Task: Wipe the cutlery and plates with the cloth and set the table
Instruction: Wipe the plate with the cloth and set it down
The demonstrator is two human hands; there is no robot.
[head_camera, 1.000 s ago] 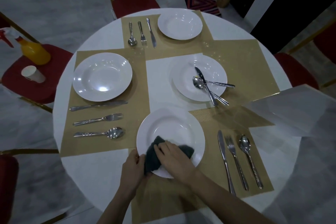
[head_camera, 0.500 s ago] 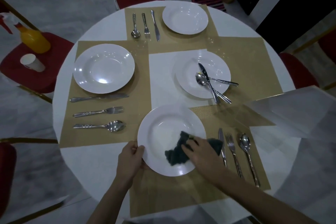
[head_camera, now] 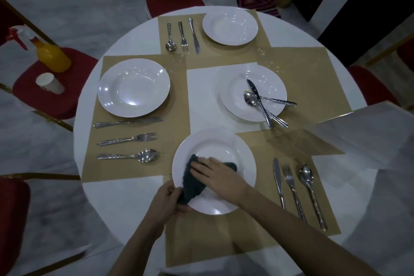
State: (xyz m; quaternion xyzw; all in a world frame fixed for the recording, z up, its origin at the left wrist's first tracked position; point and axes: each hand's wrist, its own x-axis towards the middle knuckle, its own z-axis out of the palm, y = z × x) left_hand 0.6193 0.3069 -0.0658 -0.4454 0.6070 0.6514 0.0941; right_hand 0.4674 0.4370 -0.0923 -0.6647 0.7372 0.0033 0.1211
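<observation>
Head view, step: I wipe the near plate [head_camera: 233,154] on its placemat [head_camera: 224,242].
Right hand [head_camera: 218,175]: fingers flat, pressing the dark cloth [head_camera: 190,186] into the plate's well.
Left hand [head_camera: 165,203]: fingers curled on the near-left rim, steadying.
Advice: I judge broad overlapping strokes best, with the rim pinned.
Pending: far-right plate [head_camera: 233,87], cutlery heaped.

We have a single wide-angle view, worn on the head, looking steeply down and forward over the round bench [head_camera: 125,190], close above its near edge.
</observation>
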